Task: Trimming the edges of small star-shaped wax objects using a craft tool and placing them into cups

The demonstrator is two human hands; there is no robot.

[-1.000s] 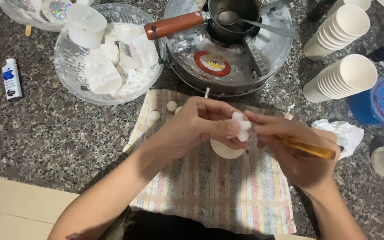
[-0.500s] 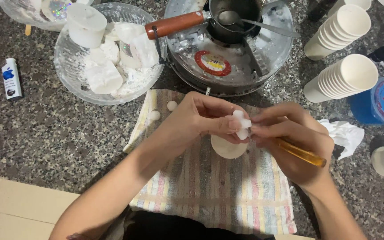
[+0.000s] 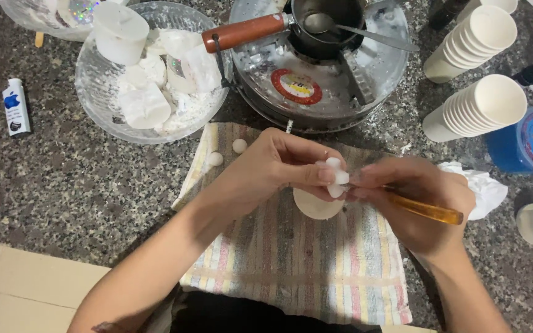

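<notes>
Over the striped cloth point(image 3: 291, 271), the left hand point(image 3: 272, 169) pinches a small white wax piece point(image 3: 335, 177) in closed fingertips, the right hand point(image 3: 421, 203) wraps an amber-handled tool point(image 3: 424, 209) against it — light, brittle (likely crumbly), best held by its sides.

You pinch a small white lumpy wax piece point(image 3: 334, 177) at your fingertips, just above a round cream disc point(image 3: 317, 205); an amber-handled tool point(image 3: 424, 209) slants from its side.

arms: bare, no sleeves | hands point(image 3: 340, 179): no gloves (no rings or watch)
</notes>
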